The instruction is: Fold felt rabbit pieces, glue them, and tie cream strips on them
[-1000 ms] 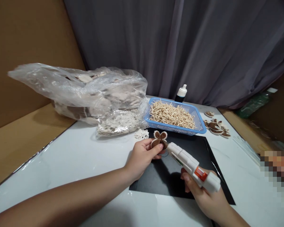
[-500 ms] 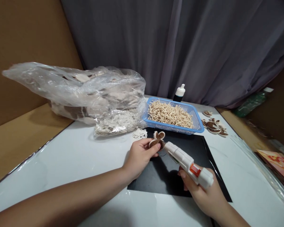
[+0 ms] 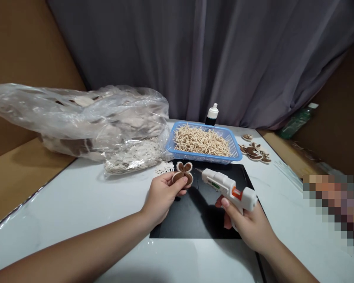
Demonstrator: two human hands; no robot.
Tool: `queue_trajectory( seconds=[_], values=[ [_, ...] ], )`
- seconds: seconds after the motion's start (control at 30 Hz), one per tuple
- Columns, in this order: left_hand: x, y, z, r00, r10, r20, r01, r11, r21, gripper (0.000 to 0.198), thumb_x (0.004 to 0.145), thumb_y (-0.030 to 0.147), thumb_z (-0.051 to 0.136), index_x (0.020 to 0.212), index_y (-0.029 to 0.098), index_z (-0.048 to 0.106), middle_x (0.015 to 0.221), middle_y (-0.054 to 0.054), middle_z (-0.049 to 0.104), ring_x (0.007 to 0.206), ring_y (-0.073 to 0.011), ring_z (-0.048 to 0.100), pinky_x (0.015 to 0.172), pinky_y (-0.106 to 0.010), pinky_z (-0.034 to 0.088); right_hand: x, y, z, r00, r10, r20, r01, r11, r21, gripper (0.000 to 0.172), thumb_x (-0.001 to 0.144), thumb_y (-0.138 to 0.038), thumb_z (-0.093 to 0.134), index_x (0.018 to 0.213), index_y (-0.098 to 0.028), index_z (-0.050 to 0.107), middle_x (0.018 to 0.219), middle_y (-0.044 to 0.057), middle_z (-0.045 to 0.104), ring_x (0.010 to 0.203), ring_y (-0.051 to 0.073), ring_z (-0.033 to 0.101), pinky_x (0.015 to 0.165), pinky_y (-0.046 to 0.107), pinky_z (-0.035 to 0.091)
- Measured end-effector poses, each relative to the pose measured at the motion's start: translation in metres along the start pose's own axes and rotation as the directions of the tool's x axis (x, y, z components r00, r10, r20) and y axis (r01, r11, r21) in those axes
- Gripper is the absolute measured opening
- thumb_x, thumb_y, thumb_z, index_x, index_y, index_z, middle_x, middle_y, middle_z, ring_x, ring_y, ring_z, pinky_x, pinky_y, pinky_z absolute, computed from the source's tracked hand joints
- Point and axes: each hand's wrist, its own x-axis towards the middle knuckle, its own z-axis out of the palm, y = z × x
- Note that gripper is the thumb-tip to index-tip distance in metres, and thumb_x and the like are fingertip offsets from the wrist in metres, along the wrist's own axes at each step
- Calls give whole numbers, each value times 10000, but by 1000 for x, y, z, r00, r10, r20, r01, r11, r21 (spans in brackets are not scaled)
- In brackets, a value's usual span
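Note:
Between the thumb and fingers of my left hand (image 3: 162,195) is a brown felt piece (image 3: 184,169) with a cream edge and rounded lobes, shaped like a butterfly or flower. My right hand (image 3: 247,224) grips a white glue gun (image 3: 224,184) with an orange part near its back. The gun's nozzle points left and stands a little apart from the felt piece. Both hands are over a black mat (image 3: 194,220). Small white cut-out pieces (image 3: 164,168) lie just behind my left hand.
A blue basket (image 3: 236,155) of short pale sticks stands behind the mat. Clear plastic bags (image 3: 106,122) of felt and white pieces fill the left back. Several brown felt pieces (image 3: 255,152) lie at right. A white-capped bottle (image 3: 212,114) and a green bottle (image 3: 297,122) stand farther back.
The glue gun's nozzle has drawn back to the right, away from the felt piece. My left hand has turned the piece to face me more. The whole view has shifted slightly.

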Motion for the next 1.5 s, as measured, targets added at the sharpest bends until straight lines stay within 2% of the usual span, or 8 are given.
queue_trajectory(
  seconds=[0.33, 0.63, 0.77, 1.03, 1.13, 1.23, 1.37, 1.5],
  values=[
    [-3, 3, -2, 1000, -9, -11, 9, 997, -72, 328, 698, 335, 690, 959, 164, 591, 904, -50, 689, 732, -126, 661, 543, -159, 487, 10, 4, -19, 999, 41, -17, -39, 994, 103, 497, 778, -551, 526, 1001, -117, 620, 720, 75, 688, 571, 203, 655, 510, 281, 521],
    [-7, 1, -5, 996, 64, 67, -60, 996, -58, 324, 706, 348, 672, 957, 159, 592, 847, -34, 656, 613, -97, 599, 456, -160, 470, 35, 22, -39, 909, 415, -32, -410, 906, 104, 440, 727, -575, 553, 550, -175, 503, 413, 34, 572, 432, 193, 600, 366, 232, 403],
    [-10, 3, -5, 993, 84, 87, -81, 996, -35, 278, 727, 368, 620, 900, 152, 598, 767, -26, 633, 578, -109, 583, 431, -179, 462, 44, 33, -54, 928, 305, -212, -350, 910, -221, 498, 716, -616, 524, 467, -187, 481, 403, 42, 557, 404, 173, 543, 385, 238, 340],
    [-10, 4, -5, 992, 71, 104, -65, 996, -58, 240, 739, 399, 569, 770, 162, 554, 667, 7, 585, 507, -93, 545, 434, -191, 441, 61, 26, -85, 926, 288, -244, -367, 535, -761, 627, 801, -657, 334, 592, -146, 629, 692, 189, 669, 649, 278, 638, 532, 314, 399],
    [-10, 4, -5, 991, 64, 115, -58, 997, -55, 237, 748, 389, 571, 805, 159, 564, 695, 4, 593, 526, -96, 552, 444, -190, 439, 84, -6, -83, 949, 104, -297, -311, 451, -836, 585, 844, -582, 347, 750, -108, 678, 794, 233, 665, 768, 320, 638, 582, 341, 418],
    [-10, 3, -6, 988, 70, 134, -64, 997, -50, 220, 754, 353, 583, 855, 159, 576, 714, 8, 588, 547, -96, 556, 462, -190, 447, 119, -35, -70, 992, -52, -117, -72, 523, -849, 375, 873, -403, 430, 855, -135, 692, 845, 157, 687, 835, 259, 631, 664, 292, 418],
    [-10, 4, -7, 987, 80, 142, -71, 995, -65, 186, 762, 332, 582, 856, 171, 578, 723, 16, 593, 559, -91, 562, 480, -188, 452, 161, -48, -44, 991, -90, 97, 131, 581, -803, 220, 781, -281, 602, 959, -193, 697, 923, 51, 708, 831, 168, 627, 671, 191, 401],
    [-11, 5, -7, 987, 69, 143, -58, 995, -86, 179, 755, 329, 584, 840, 171, 576, 716, 16, 591, 557, -91, 562, 476, -187, 449, 172, -44, -34, 986, -98, 137, 168, 599, -783, 141, 728, -185, 633, 830, -159, 726, 785, 52, 716, 739, 162, 624, 604, 194, 387]
  ],
)
